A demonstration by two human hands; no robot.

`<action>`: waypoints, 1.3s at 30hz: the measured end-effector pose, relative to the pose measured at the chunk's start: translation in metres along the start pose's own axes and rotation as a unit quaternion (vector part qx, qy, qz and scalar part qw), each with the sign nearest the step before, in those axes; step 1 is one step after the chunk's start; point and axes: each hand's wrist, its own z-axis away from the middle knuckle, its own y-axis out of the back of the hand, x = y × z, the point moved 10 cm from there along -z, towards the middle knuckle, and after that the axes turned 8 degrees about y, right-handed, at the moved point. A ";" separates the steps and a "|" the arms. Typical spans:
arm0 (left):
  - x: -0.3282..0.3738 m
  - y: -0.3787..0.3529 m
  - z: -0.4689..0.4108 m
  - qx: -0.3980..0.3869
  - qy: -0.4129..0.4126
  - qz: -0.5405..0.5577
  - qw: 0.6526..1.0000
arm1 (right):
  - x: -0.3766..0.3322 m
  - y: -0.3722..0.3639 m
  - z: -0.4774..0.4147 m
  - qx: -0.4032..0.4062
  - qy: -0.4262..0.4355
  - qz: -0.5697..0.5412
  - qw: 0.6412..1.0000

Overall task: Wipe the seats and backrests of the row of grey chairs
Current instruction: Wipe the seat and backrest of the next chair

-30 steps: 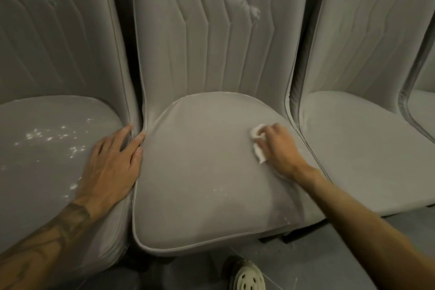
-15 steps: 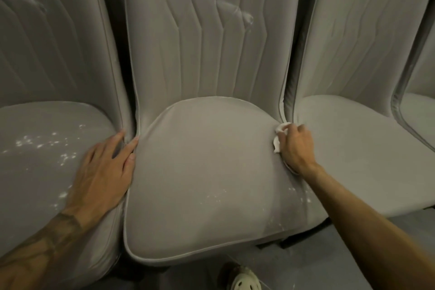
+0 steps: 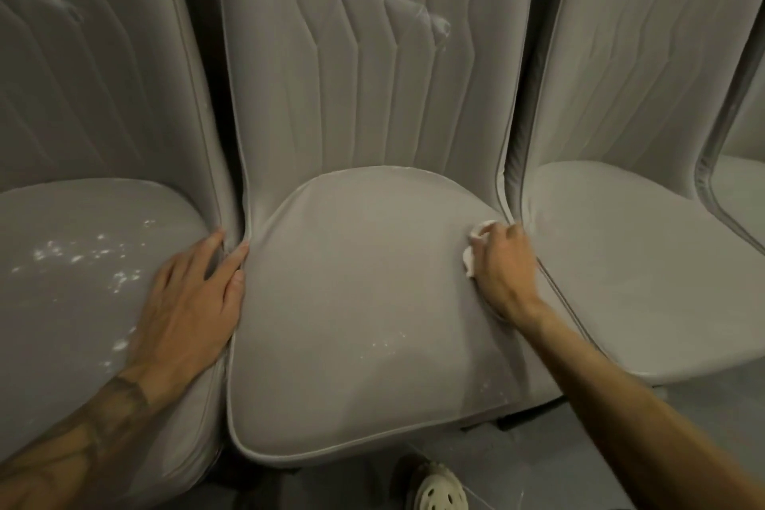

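Dim room, grey floor (image 3: 538, 464) along the bottom edge w/ one pale perforated shoe (image 3: 439, 487) on it. Above that is a row of grey upholstered chairs, side by side. The grey padded middle seat (image 3: 352, 282) has faint white specks (image 3: 385, 344) near its front. L hand (image 3: 186, 302) lies flat, fingers straight, on the inner edge of the grey left seat (image 3: 62, 323), which is heavily flecked w/ white. R hand (image 3: 503, 265) curls round a small crumpled white cloth (image 3: 469, 263), pressed to the middle seat's back right edge, just beside the piping. Probably mid-wipe on this seat. To do it well: pull the cloth forward in overlapping strokes, catch the front specks, turn to a fresh face. Further back, the ribbed grey backrest (image 3: 352, 75) carries a white smear (image 3: 439, 19), not yet cleaned.
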 end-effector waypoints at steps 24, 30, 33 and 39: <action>-0.002 -0.005 0.004 0.010 -0.016 0.002 1.000 | -0.090 -0.023 0.047 -0.014 -0.015 0.002 1.000; -0.005 -0.007 0.003 0.008 -0.011 0.006 1.000 | -0.216 -0.056 0.049 -0.028 0.063 -0.057 0.996; -0.009 -0.011 0.002 0.011 -0.018 -0.002 1.000 | -0.247 -0.065 0.054 -0.066 0.164 -0.087 0.980; -0.011 -0.012 -0.001 -0.004 -0.001 -0.018 1.000 | -0.201 -0.068 0.037 -0.093 0.070 0.003 0.993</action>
